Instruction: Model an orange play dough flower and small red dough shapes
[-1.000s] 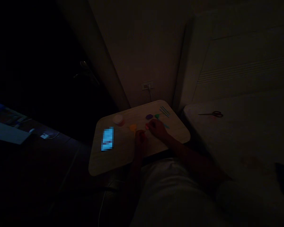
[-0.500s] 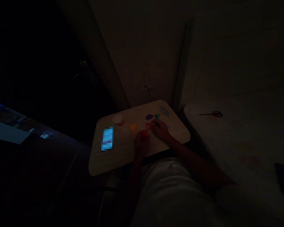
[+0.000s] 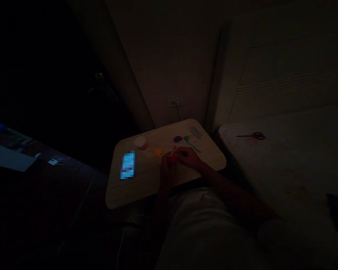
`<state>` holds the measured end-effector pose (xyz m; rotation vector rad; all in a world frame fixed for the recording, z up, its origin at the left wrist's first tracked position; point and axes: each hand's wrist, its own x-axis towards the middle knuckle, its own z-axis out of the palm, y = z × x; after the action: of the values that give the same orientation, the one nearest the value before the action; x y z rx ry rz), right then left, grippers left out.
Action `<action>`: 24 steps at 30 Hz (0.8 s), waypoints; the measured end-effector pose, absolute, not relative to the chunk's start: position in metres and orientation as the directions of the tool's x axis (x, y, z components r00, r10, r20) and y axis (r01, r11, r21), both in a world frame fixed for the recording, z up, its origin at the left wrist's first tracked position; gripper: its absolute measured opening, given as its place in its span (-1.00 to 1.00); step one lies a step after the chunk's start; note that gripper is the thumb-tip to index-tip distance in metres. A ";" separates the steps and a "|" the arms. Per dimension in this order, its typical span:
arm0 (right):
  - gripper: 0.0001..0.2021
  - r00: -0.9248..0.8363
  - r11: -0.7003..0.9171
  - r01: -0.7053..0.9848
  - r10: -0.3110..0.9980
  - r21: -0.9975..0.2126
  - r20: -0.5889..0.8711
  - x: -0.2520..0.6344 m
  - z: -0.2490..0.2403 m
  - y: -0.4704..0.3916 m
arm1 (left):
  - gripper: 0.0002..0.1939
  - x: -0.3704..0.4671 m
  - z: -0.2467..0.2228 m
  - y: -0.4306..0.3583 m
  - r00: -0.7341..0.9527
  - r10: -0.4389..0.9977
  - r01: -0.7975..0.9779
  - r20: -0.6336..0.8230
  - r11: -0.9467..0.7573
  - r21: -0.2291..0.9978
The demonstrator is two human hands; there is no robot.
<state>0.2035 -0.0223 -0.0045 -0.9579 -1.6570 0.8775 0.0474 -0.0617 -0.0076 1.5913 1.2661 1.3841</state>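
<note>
The room is very dark, so fine detail is lost. My left hand (image 3: 168, 167) is closed round a small red lump (image 3: 173, 158), perhaps soft modelling clay, near the front of a small light-wood table (image 3: 135, 191). Against it is my right hand (image 3: 186, 155), its fingers pinched together at the red piece; whether it grips a separate bit I cannot make out. Just left of the hands lies an orange piece (image 3: 158, 151) with a stem. Beyond them are a purple oval (image 3: 177, 139), a green piece (image 3: 187, 138) and a light-blue stick-like tool (image 3: 194, 146).
A lidded tub (image 3: 141, 142) and a lit phone (image 3: 128, 165) occupy the table's left side. Several thin sticks (image 3: 196, 132) lie at the back right. Scissors (image 3: 252, 136) rest on the pale bed-like surface (image 3: 259, 168) to the right. A wall socket (image 3: 175, 102) holds a plug.
My right hand has come down and nearer to my left, meeting the red lump. More of the light-blue tool now shows behind it. The left hand has hardly moved.
</note>
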 end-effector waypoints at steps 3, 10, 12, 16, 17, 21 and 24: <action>-0.67 -0.184 0.427 0.162 0.899 -0.890 0.398 0.204 -0.008 -0.020 | -0.70 0.048 -0.009 -0.062 -0.075 0.956 0.189 0.282 -0.264 0.946; -0.56 -0.363 0.419 0.064 0.855 -0.906 0.370 0.204 -0.006 -0.022 | -0.64 0.046 -0.009 -0.062 -0.185 0.940 0.143 0.286 -0.262 0.955; -0.57 -0.360 0.413 0.084 0.861 -0.907 0.359 0.204 -0.005 -0.023 | -0.63 0.046 -0.009 -0.062 -0.191 0.948 0.116 0.255 -0.236 0.965; -0.57 -0.368 0.407 0.105 0.864 -0.908 0.344 0.205 -0.003 -0.023 | -0.64 0.046 -0.011 -0.061 -0.169 0.960 0.064 0.222 -0.214 0.975; -0.56 -0.375 0.405 0.113 0.863 -0.907 0.339 0.205 -0.003 -0.023 | -0.64 0.047 -0.012 -0.062 -0.156 0.962 0.063 0.222 -0.215 0.975; -0.60 -0.351 0.387 0.187 0.885 -0.903 0.307 0.205 -0.003 -0.023 | -0.66 0.045 -0.012 -0.063 -0.094 0.965 0.114 0.245 -0.234 0.966; -0.62 -0.342 0.392 0.237 0.890 -0.889 0.301 0.204 -0.003 -0.023 | -0.75 0.044 -0.009 -0.064 -0.095 0.959 0.164 0.266 -0.248 0.955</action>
<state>0.2041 -0.0232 -0.0033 -0.9799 -1.8069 0.9746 0.0442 -0.0638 -0.0092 1.4615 1.2756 1.4167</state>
